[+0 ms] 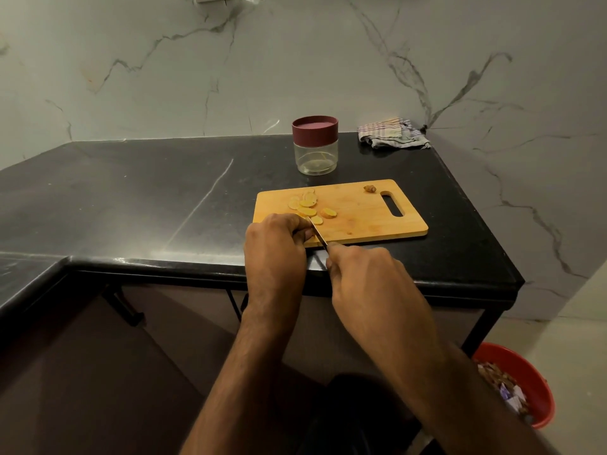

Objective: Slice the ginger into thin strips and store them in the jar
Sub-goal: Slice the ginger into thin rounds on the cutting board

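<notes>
Hidden under the left hand (pixel 277 238): whatever is being cut, at the board's (pixel 361 218) near left corner; fingers curled down on it, fingertips out of sight. Knife (pixel 318 234) blade only partly visible, handle buried in the right hand (pixel 368 274), fingers wrapped round it. Ginger slices (pixel 307 206) scattered just beyond the left hand; one small knob (pixel 369 189) near the handle slot. Behind the board, jar (pixel 316 145), lid on, contents hard to make out. Further right, crumpled cloth (pixel 392 133). Red bucket (pixel 525 385) cut off by the right forearm.

A home kitchen: black stone counter (pixel 131 192), marble-look wall (pixel 197 60), wooden cutting board (pixel 361 218), dishcloth (pixel 392 133), red waste bin (pixel 538 382)
</notes>
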